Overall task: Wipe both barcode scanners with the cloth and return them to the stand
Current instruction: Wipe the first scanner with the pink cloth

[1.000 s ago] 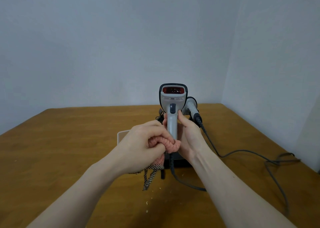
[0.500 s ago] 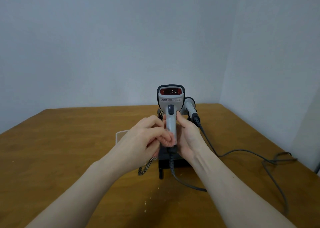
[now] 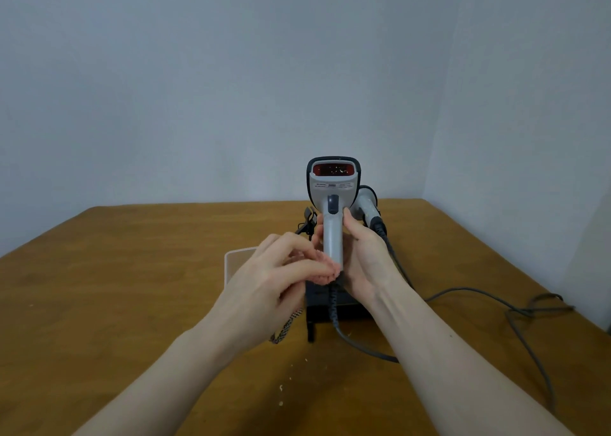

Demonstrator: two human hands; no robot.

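A single head-worn, wide-angle view looks forward and slightly down from the person's own position; both forearms enter from the bottom edge, so the left hand [image 3: 274, 280] and right hand [image 3: 365, 257] sit close, near centre; the wooden bench [image 3: 132, 270] recedes to its far edge; pale walls fill the upper half, meeting in a corner on the right.

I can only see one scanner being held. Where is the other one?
The second grey barcode scanner sits behind the right hand, leaning on the black stand.
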